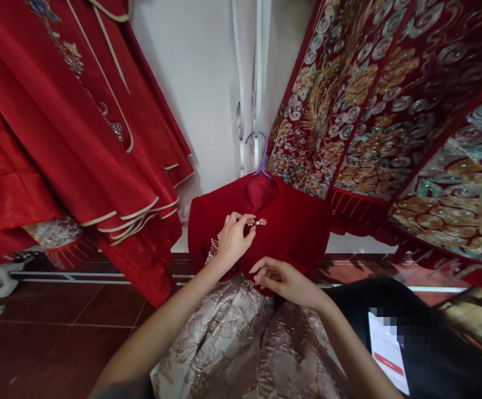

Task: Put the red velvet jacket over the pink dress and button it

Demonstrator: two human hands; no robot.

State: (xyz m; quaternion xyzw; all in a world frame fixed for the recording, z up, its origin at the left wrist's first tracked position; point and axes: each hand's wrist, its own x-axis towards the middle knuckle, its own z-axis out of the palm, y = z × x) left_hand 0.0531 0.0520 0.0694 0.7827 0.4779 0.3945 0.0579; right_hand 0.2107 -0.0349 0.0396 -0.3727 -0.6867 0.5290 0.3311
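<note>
A dark red jacket hangs in front of me on a purple hanger, its neck opening facing me. At its upper front sits a small beaded clasp with pearl-like and red beads. My left hand pinches the clasp's left end between thumb and forefinger. Lower on the jacket, my right hand is loosely curled, with a gap between thumb and fingers and nothing visible in it. Beaded trim shows beside my left wrist. A shiny floral brocade cloth lies below my hands.
Red garments with cream piping hang at left. Heavily embroidered dark red garments hang at right. A lit phone rests on a black surface. White shoes stand at far left by a white rail.
</note>
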